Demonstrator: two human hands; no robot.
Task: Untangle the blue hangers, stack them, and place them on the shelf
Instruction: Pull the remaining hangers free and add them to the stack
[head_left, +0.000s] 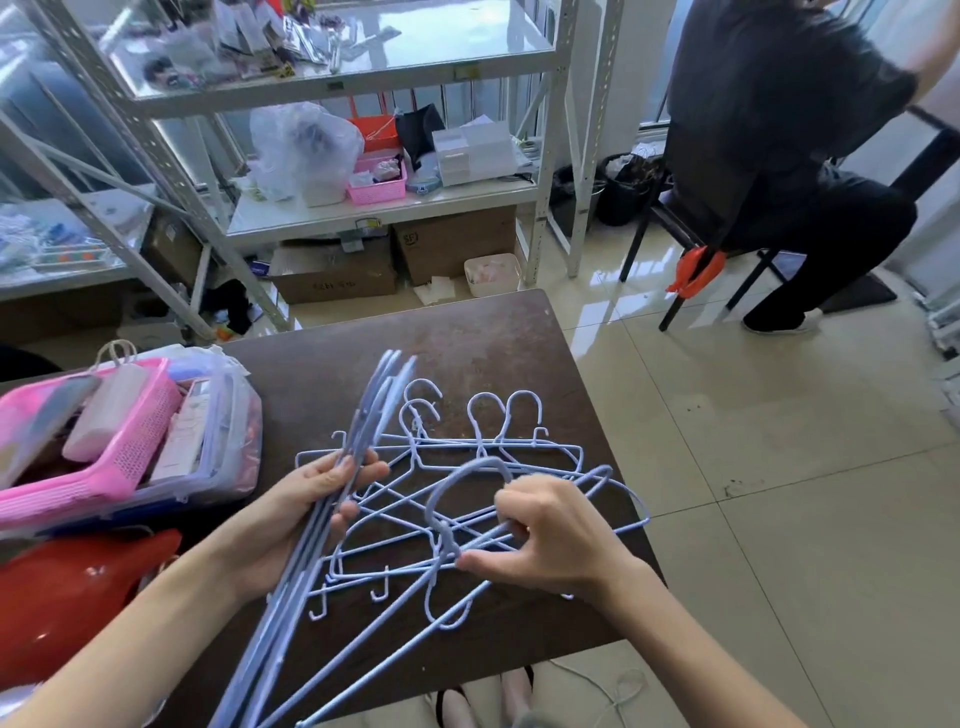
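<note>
A tangle of blue hangers (467, 483) lies on the dark brown table (493, 338), hooks pointing mostly toward 12 o'clock, with a few small clip hooks hanging toward 6 o'clock. At the tangle's 9 o'clock edge, the left hand (306, 514) grips a gathered bundle of hangers (332, 514), fingers curled round the wires and thumb across them; the bundle stands on edge and runs from 7 o'clock up toward 1 o'clock. At 4 o'clock of the tangle, the right hand (550, 535) pinches one hanger's wires, its fingers bent tight and its thumb pressed along the underside, lifting that hanger partly off the pile. At 9 o'clock on the table sits a pink basket (119, 457) in a clear bag. Beyond the table at 12 o'clock stands a metal shelf (384, 208) with clutter, and at 2 o'clock a person in dark clothes (779, 156) sits on a chair.
</note>
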